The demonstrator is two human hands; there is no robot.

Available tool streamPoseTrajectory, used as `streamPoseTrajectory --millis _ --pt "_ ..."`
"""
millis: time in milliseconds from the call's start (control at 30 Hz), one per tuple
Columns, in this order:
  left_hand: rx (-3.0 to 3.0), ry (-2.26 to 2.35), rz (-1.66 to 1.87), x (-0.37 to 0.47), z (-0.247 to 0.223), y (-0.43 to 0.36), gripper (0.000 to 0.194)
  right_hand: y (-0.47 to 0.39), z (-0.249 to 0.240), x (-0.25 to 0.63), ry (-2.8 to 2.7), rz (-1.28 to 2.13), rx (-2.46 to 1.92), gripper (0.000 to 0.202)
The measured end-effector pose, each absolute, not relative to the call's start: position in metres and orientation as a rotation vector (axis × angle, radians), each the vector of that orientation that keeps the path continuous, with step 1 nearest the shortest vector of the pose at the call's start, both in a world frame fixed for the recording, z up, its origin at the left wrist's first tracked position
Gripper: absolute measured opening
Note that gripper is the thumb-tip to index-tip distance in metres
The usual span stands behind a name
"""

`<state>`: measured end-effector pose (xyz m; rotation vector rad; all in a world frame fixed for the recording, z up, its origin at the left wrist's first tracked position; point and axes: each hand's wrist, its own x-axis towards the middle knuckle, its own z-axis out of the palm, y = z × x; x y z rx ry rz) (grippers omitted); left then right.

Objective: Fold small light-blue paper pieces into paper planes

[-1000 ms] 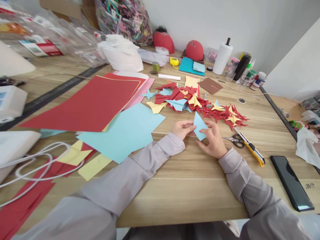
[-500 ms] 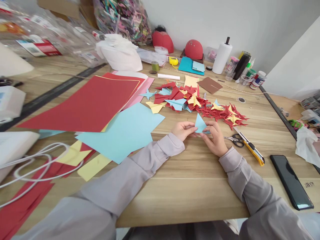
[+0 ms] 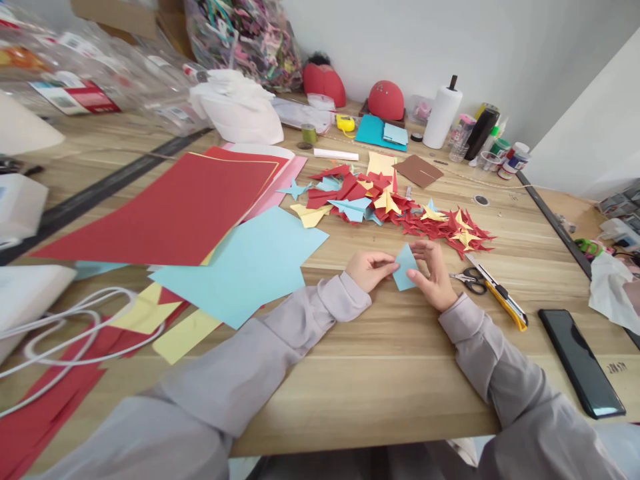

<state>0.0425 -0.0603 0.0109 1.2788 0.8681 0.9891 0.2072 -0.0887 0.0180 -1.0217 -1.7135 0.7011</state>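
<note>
Between my hands is a small folded piece of light blue paper (image 3: 406, 272), now a narrow diamond shape. My left hand (image 3: 371, 269) pinches its left edge between thumb and fingers. On the right side, my right hand (image 3: 434, 280) holds it with the thumb on the front face and the fingers behind. Just beyond lies a pile of folded red, yellow and blue paper shapes (image 3: 440, 230). A blue folded paper plane (image 3: 353, 209) rests on that pile. Black-handled scissors (image 3: 473, 280) and a yellow box cutter (image 3: 505, 303) lie right of my right hand.
Large red sheets (image 3: 165, 210) and a light blue sheet (image 3: 240, 267) cover the left side. A white cable (image 3: 80, 357) coils over red strips. A black phone (image 3: 580, 363) lies at the right. Bottles, a paper roll (image 3: 443, 117) and a white bag (image 3: 239, 110) stand at the back.
The blue paper has gone from an upright triangle to a narrow diamond reaching lower. My right thumb has moved onto its front face; both hands stay close together.
</note>
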Motion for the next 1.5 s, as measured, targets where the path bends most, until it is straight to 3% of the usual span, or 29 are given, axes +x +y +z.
streamPoseTrajectory --millis 167,567,733,1167,1500 --pt "1.631 0.905 0.910 0.041 0.010 -0.064 0.022 -0.087 0.019 0.200 -1.558 1.061 -1.137 0.032" --pt "1.612 0.841 0.816 0.040 0.011 -0.064 0.017 -0.092 0.026 0.196 -1.278 1.268 -1.214 0.039" --pt "1.580 0.845 0.802 0.040 0.015 -0.065 0.015 -0.092 0.027 0.196 -1.247 1.258 -1.238 0.043" --pt "1.624 0.895 0.923 0.042 0.011 -0.067 0.026 -0.090 0.024 0.196 -1.565 0.978 -1.132 0.030" --pt "1.639 0.876 0.851 0.038 0.019 -0.067 0.024 -0.083 0.010 0.203 -1.050 1.189 -1.245 0.043"
